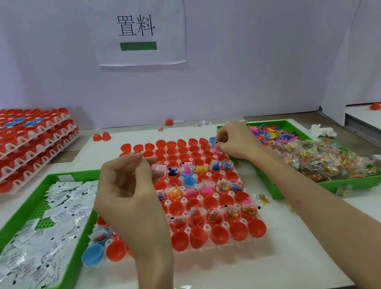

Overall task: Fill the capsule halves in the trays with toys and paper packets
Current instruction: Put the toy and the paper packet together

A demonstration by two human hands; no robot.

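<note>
Overhead, paper packet (158,167) roughly level.

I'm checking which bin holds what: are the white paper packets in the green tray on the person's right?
No, the white paper packets lie in the left green tray; the right green tray holds colourful toys and bead bags.

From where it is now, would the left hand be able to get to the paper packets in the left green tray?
Probably yes. The left hand hovers beside the left green tray, whose paper packets lie uncovered, with nothing between. It already pinches a small packet, so it may need to drop that first.
</note>
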